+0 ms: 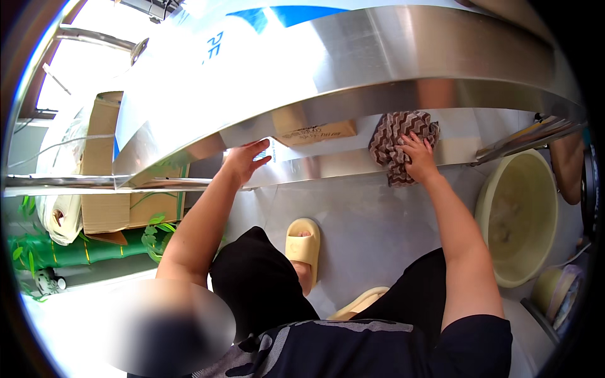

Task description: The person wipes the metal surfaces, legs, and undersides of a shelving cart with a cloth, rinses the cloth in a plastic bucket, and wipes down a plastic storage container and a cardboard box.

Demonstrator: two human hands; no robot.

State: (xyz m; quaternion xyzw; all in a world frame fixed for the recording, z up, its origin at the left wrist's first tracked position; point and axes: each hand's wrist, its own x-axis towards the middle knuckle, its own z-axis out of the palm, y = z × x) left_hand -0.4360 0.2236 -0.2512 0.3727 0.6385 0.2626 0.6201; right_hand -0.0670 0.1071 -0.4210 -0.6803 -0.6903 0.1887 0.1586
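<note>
My right hand (pixel 418 156) presses a crumpled brown-and-pink zigzag-patterned cloth (pixel 397 141) against the lower shelf of a stainless steel table (pixel 368 52). The cloth hangs over the shelf's front edge (pixel 326 167). My left hand (pixel 248 160) is near the left end of that shelf, its fingers apart, just under the tabletop's edge; whether it touches the shelf or the tabletop I cannot tell. Between the two hands, a brown cardboard box (pixel 316 133) bearing writing lies on the lower shelf, partly hidden by the tabletop.
A large pale yellow basin (pixel 517 217) stands on the floor at the right, near a metal table leg (pixel 524 139). At the left are a cardboard box (pixel 106 189), a plastic bag (pixel 64 208) and green leaves (pixel 153 236). A person's arm (pixel 567 165) shows at the far right.
</note>
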